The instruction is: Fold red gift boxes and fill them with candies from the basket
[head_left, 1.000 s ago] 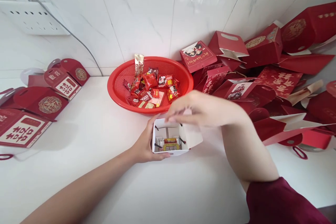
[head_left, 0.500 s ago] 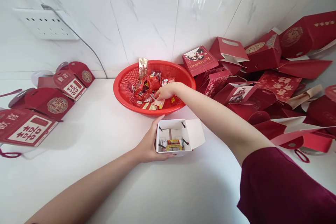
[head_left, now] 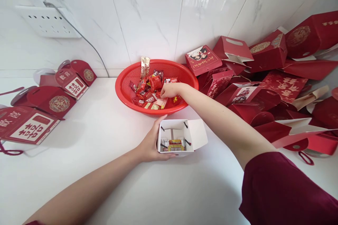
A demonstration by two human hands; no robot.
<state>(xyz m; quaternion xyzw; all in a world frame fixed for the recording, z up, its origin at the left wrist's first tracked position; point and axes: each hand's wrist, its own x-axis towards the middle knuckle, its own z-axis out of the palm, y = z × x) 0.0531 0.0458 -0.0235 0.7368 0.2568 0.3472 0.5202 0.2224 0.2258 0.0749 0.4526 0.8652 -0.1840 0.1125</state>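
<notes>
An open white-lined box [head_left: 200, 134] stands on the white table, its flap folded out to the right. My left hand [head_left: 151, 145] grips its left side, thumb at the back corner and fingers under the near side. Inside lies a yellow and red wrapped packet [head_left: 174, 145]. Behind the box is a red plastic basket [head_left: 121, 97] with wrapped sweets [head_left: 155, 83] in it. My right hand [head_left: 169, 90] is inside the basket, above the sweets on the right, its fingers closed together; what they hold, if anything, is hidden.
Folded red gift boxes [head_left: 59, 104] stand at the left. A large heap of red boxes [head_left: 266, 51] fills the right side up to the tiled wall. A socket strip [head_left: 50, 21] with a grey cable hangs on the wall.
The fingers of my right hand have drawn together, and the hand has shifted slightly to the right over the sweets. My left hand still holds the box.
</notes>
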